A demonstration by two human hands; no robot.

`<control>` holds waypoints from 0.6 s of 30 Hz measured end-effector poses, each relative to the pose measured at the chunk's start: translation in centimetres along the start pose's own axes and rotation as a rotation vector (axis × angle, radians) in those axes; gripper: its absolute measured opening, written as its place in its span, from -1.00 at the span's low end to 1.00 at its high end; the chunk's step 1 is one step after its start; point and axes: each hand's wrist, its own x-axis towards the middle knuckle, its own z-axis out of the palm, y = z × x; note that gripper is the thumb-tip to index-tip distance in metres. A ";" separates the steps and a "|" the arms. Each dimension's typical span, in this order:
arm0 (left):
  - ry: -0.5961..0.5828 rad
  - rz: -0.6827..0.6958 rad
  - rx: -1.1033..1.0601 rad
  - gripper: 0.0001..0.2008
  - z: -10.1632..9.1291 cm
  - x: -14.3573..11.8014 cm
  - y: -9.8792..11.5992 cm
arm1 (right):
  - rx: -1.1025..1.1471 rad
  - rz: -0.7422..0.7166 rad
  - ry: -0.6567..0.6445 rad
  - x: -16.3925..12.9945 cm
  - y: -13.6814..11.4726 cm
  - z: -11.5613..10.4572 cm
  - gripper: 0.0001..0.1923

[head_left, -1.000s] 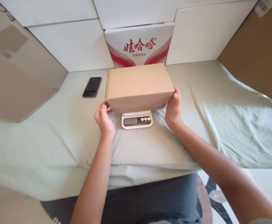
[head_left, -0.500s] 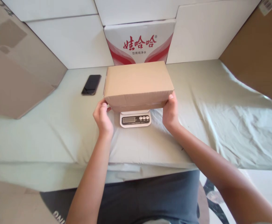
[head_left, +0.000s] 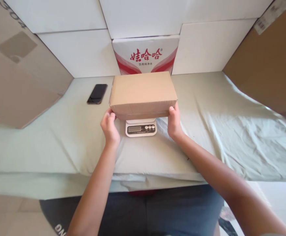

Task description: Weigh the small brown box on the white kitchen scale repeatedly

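while our two hands frame it from either side, the cardboard box (head_left: 143, 93) sits over the small white scale (head_left: 140, 127), near the middle of the surface (head_left: 59, 137) and a little toward its back edge. our left hand (head_left: 110, 126) curls its grip around the box's near left lower corner, fingers against the side and thumb at the front face. our right hand (head_left: 174, 123) does the same at the near right lower corner, its grip pressed to the box's side. both are grasping the box. we cannot tell for sure whether the box's weight rests fully on the scale's platform or partly in our hands, since the box hides the platform. only the scale's front strip shows below the box, with a grey display and round buttons; the reading is too small to make out.

a pale green sheet covers the surface, wrinkled toward the right edge. a black phone (head_left: 97, 93) lies flat near the back left part of the surface, apart from the box. a white carton with red lettering (head_left: 146, 55) stands against the back edge, just behind the box, with plain white panels (head_left: 84, 49) beside it. brown cardboard sheets (head_left: 17, 72) lean at the left and right edges. our dark-clothed lap shows below the front edge.
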 end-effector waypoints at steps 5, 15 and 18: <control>-0.070 0.021 -0.054 -0.66 1.5 1.6 1.8 | -0.037 -0.105 -0.001 1.2 -0.6 0.6 -0.24; -0.091 -0.154 -0.235 -0.40 6.5 10.3 -5.1 | -0.005 -0.083 0.007 11.3 4.7 3.1 -0.07; -0.107 -0.214 -0.209 -0.39 6.4 10.5 -7.8 | 0.038 0.000 0.047 11.5 6.7 2.9 -0.05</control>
